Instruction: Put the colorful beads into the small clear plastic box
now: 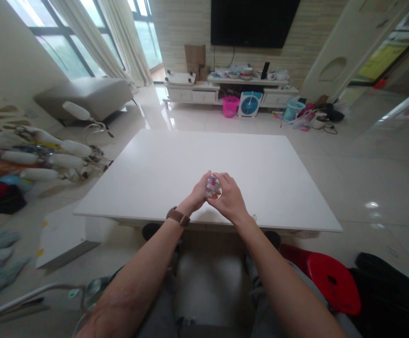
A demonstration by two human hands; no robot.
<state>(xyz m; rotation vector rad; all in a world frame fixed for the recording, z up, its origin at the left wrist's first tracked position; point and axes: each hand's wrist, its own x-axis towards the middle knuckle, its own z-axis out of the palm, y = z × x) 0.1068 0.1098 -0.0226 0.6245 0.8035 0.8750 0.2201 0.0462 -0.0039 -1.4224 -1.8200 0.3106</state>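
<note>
Both hands meet around a small clear container [212, 186] with pink and white bits showing, held above the front half of a white table [204, 157]. My left hand [200, 191], with a brown watch [178, 216] on the wrist, presses on its left side. Curled around its right side and top are the fingers of my right hand [228, 196]. What exactly is inside the container is too small to tell. A tiny clear object [254, 217] lies near the table's front edge, beside my right wrist.
A red stool [334, 281] stands at the lower right. On the left are a white box [64, 234] and a pile of things with white padded parts [65, 161]. Beyond the table are a pink basket [230, 107], a blue fan [250, 103] and a low cabinet [204, 96].
</note>
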